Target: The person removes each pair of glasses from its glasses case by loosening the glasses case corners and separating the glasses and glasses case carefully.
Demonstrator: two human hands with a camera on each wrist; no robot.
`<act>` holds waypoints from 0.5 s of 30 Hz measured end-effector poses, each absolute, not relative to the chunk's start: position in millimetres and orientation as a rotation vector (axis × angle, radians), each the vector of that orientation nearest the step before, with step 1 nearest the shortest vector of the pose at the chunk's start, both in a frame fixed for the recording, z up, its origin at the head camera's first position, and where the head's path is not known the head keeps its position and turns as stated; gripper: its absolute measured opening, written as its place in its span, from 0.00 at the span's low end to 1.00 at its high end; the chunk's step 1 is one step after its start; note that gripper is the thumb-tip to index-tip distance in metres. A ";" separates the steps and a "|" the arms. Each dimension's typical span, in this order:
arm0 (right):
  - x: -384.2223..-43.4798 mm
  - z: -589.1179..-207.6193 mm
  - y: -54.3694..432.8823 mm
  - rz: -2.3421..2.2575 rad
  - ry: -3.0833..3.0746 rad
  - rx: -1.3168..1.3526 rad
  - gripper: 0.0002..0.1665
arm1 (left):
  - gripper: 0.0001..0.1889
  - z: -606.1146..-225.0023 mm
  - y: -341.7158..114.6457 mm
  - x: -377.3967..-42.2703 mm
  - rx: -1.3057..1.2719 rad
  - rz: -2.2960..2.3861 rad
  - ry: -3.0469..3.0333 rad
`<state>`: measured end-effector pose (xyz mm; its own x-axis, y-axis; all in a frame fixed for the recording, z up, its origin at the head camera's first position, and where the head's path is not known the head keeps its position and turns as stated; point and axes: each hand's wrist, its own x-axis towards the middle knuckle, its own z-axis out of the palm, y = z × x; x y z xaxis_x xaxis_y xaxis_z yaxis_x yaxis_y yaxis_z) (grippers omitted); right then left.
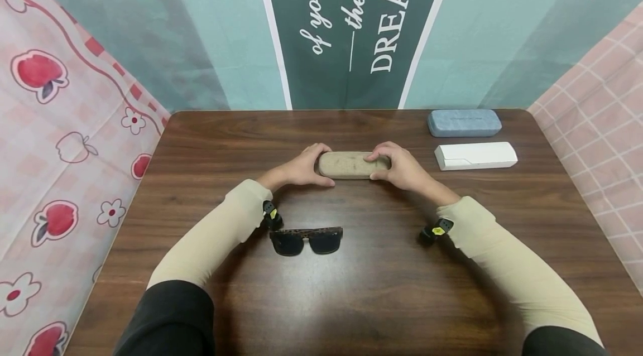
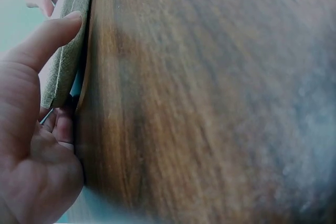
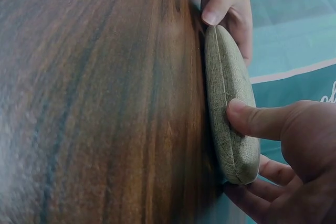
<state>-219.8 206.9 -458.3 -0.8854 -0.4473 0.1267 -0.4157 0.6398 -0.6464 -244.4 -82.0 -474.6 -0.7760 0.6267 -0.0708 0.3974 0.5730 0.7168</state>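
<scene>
Running left-right lengthwise, tan case (image 1: 348, 167) is gripped by left hand (image 1: 305, 167) and right hand (image 1: 398, 168); wood-grained table (image 1: 382, 289), teal backdrop (image 1: 221, 21) behind.

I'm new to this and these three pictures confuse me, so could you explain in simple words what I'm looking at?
There's no robot here: these are a person's own left hand and right hand. The wide picture comes from a camera on the head, looking forward and down. The two close-ups come from small wrist cameras, one per arm, so the wooden table looks tipped sideways in them. On it lie dark sunglasses nearest the person, with a blue case and a white case toward the far right. Both hands hold a beige case, one at each end.
</scene>
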 end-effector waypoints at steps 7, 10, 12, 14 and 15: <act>-220.0 -460.5 207.7 -1.063 2.810 -0.775 0.21 | 0.37 -476.5 -83.4 -244.2 0.834 1.034 2.485; -219.4 -460.6 208.4 -1.058 2.813 -0.793 0.21 | 0.37 -475.6 -83.1 -243.8 0.829 1.043 2.479; -218.7 -460.0 208.7 -1.052 2.817 -0.801 0.21 | 0.37 -475.0 -82.8 -243.6 0.830 1.051 2.481; -217.7 -460.0 208.8 -1.044 2.821 -0.814 0.21 | 0.36 -475.0 -82.6 -243.6 0.831 1.060 2.485; -217.2 -459.8 208.6 -1.043 2.822 -0.825 0.21 | 0.36 -475.2 -82.6 -243.5 0.835 1.065 2.491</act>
